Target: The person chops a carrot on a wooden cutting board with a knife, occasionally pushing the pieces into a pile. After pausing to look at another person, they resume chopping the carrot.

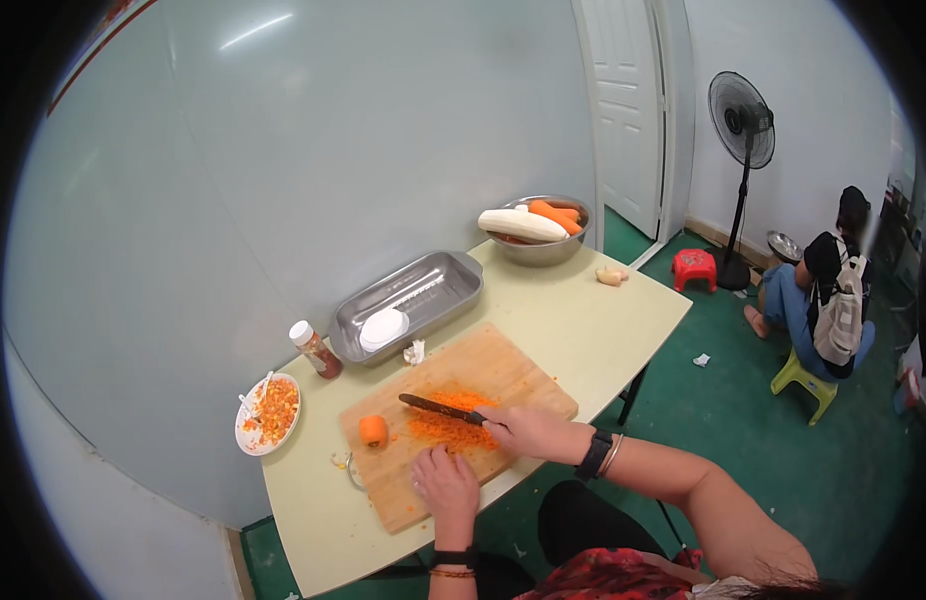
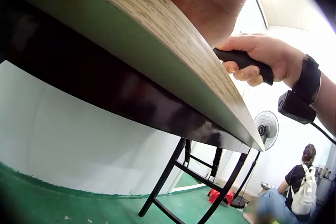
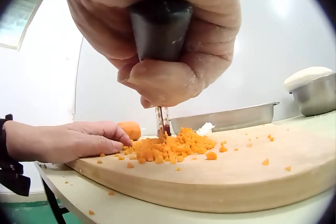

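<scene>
My right hand (image 1: 539, 433) grips a knife (image 1: 438, 406) by its black handle (image 3: 163, 27), fingers curled round it. The dark blade lies over a heap of chopped carrot (image 3: 178, 145) on the wooden cutting board (image 1: 483, 350). My left hand (image 1: 448, 487) rests on the near edge of the board, its fingertips beside the carrot bits and nothing held. A carrot piece (image 1: 373, 431) with a cut face stands on the board, left of the heap. In the left wrist view, the table edge hides the board and the chopped carrot.
Behind the board are a metal tray (image 1: 453, 282) with a white round item, a shaker jar (image 1: 316, 350) and a plate of diced food (image 1: 268, 415). A metal bowl (image 1: 543, 252) holds carrots and a peeled white root. A person (image 1: 833, 290) sits on a stool, near a fan (image 1: 743, 120).
</scene>
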Demonstrator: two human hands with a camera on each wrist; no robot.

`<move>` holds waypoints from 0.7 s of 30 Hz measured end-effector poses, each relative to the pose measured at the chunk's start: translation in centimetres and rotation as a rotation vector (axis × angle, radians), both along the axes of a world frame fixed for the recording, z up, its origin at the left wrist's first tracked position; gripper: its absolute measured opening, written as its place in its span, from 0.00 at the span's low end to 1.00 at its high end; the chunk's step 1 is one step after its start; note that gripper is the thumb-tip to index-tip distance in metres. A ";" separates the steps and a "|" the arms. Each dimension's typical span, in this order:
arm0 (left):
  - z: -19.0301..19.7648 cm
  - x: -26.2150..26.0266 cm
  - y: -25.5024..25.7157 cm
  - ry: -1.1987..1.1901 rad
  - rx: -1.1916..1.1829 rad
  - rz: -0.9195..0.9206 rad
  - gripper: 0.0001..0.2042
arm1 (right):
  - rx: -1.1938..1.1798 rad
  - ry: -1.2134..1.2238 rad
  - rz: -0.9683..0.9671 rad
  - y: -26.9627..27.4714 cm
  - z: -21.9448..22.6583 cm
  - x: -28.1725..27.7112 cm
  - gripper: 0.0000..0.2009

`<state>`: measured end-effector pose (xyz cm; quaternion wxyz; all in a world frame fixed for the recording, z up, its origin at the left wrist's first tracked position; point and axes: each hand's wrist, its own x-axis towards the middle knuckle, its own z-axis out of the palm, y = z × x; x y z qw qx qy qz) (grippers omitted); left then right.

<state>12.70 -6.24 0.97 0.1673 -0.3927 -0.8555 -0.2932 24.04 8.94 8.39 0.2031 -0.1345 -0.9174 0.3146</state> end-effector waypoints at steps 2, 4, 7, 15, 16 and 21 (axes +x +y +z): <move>0.1 0.1 0.1 -0.007 0.004 -0.006 0.15 | -0.005 0.007 -0.005 -0.1 0.3 0.1 0.16; 0.1 0.2 0.2 0.002 0.009 0.003 0.15 | 0.023 -0.031 -0.014 -0.6 0.7 0.5 0.16; 0.1 0.1 0.1 0.022 -0.001 0.006 0.16 | -0.006 -0.073 0.000 -0.5 0.4 0.4 0.16; 0.1 0.1 0.1 -0.019 -0.001 -0.004 0.16 | 0.041 -0.040 0.025 -0.6 -0.7 -0.1 0.18; 0.2 0.1 0.2 -0.024 -0.002 -0.005 0.16 | 0.035 -0.027 0.031 -0.5 -1.2 -0.2 0.18; 0.3 0.2 0.1 -0.017 0.004 -0.005 0.16 | 0.015 -0.013 0.030 -0.7 -0.1 -0.3 0.19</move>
